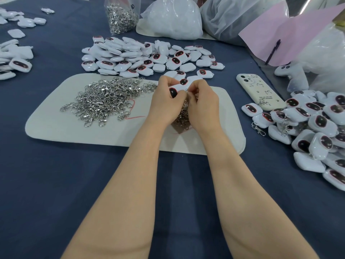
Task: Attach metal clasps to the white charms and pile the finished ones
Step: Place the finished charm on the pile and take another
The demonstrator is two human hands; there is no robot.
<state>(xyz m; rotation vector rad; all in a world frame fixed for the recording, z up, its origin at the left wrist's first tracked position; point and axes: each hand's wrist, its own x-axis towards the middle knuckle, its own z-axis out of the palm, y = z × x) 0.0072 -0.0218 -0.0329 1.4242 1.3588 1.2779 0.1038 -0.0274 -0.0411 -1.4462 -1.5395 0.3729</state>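
White rounded plastic charm [178,89], frame centre | left hand [164,101]: grip curled round it | right hand [204,103]: grip pinching small silver metal clasp [186,91] | best: steady charm, hook clasp squarely.

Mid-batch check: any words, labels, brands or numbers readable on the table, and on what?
No text is readable.
Cream phone case with camera cut-outs: small dark print and doodles, too blurred to read.
White rounded mat: red pen strokes, partly hidden, not legible.
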